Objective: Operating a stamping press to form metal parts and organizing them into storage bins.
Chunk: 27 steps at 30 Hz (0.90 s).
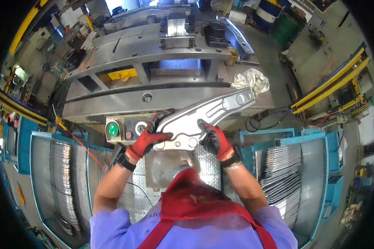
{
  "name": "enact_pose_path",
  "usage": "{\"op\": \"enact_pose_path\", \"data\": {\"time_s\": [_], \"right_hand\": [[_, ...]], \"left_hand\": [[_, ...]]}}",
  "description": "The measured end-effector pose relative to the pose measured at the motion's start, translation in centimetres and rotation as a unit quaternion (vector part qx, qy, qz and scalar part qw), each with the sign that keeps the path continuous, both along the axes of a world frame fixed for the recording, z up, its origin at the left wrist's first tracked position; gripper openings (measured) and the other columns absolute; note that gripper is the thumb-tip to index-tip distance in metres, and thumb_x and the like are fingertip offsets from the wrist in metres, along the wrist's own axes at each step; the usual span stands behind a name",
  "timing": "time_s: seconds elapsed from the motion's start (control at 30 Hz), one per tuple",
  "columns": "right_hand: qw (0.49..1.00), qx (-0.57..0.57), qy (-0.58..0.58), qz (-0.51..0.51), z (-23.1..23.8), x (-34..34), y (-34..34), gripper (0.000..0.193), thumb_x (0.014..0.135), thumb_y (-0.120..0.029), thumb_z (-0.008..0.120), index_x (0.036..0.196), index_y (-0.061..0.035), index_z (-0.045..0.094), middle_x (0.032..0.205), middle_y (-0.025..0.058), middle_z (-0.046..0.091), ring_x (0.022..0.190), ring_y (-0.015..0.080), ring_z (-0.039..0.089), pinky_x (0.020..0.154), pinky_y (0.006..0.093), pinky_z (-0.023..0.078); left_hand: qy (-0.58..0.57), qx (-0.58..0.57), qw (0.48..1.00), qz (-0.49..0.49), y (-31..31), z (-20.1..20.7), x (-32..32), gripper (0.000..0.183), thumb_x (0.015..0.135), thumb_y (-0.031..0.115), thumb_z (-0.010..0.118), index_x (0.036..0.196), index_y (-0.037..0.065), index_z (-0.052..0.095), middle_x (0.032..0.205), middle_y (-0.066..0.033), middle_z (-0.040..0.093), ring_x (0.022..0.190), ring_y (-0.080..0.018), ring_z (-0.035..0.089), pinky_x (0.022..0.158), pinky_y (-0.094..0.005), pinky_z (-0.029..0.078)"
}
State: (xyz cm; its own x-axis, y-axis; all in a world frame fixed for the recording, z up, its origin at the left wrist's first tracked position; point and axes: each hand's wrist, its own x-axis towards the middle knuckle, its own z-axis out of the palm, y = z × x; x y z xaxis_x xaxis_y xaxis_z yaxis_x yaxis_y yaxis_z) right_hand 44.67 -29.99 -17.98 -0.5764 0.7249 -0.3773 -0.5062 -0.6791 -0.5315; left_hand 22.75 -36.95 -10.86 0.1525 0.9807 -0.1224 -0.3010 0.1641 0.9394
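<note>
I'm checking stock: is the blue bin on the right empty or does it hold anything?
Not empty: many metal parts stack up inside the blue bin; whether it's full, I cannot tell.

Smooth shiny metal panel [189, 122], matt cloth apron [195, 201], rough-patterned metal floor plate [210, 168]

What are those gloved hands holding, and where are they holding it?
A shaped metal panel: the left hand grips its wide left end, the right hand its near edge, toward the middle.
</note>
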Motion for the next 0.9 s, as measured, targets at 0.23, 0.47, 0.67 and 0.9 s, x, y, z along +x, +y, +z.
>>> {"op": "enact_pose_path", "data": {"time_s": [0.23, 0.47, 0.67, 0.9], "right_hand": [[0.998, -0.017, 0.049, 0.039, -1.0, -6.2, 7.4, 0.029, 0.084, -0.033, 0.050, 0.092, -0.0053, 0.053, 0.072, 0.0063, 0.058, 0.057, 0.0162, 0.057, 0.054, 0.0287, 0.049], [0.990, 0.015, -0.097, 0.105, -5.2, -7.9, 11.9, 0.050, 0.083, -0.047, 0.043, 0.093, 0.0009, 0.053, 0.082, 0.0139, 0.059, 0.070, 0.0217, 0.059, 0.064, 0.0328, 0.050], [0.997, 0.029, -0.028, 0.066, -5.3, -6.4, 11.0, 0.044, 0.088, -0.038, 0.039, 0.102, 0.0017, 0.050, 0.090, 0.0129, 0.059, 0.077, 0.0224, 0.059, 0.070, 0.0330, 0.048], [0.992, 0.068, -0.109, 0.006, -6.6, 1.8, 2.7, 0.034, 0.087, -0.030, 0.044, 0.099, -0.0010, 0.056, 0.092, 0.0073, 0.060, 0.078, 0.0137, 0.058, 0.071, 0.0262, 0.047]], "left_hand": [[0.126, -0.024, 0.991, -0.044, 12.4, -2.2, -8.8, 0.051, 0.071, 0.008, 0.062, 0.119, 0.006, 0.044, 0.110, -0.0070, 0.052, 0.091, -0.0173, 0.054, 0.077, -0.0236, 0.044], [0.689, 0.192, 0.682, 0.152, 17.3, -10.7, -7.8, 0.046, 0.066, 0.023, 0.060, 0.111, 0.018, 0.052, 0.112, -0.0083, 0.051, 0.108, -0.0317, 0.042, 0.092, -0.0505, 0.027], [0.700, 0.232, 0.650, 0.182, 17.5, -10.4, -7.1, 0.048, 0.065, 0.021, 0.061, 0.112, 0.014, 0.051, 0.114, -0.0124, 0.048, 0.108, -0.0341, 0.040, 0.094, -0.0460, 0.027], [0.461, 0.381, 0.785, 0.162, 14.1, -7.3, -0.8, 0.042, 0.074, 0.007, 0.058, 0.114, 0.001, 0.047, 0.117, -0.0192, 0.044, 0.112, -0.0319, 0.039, 0.095, -0.0406, 0.027]]}}
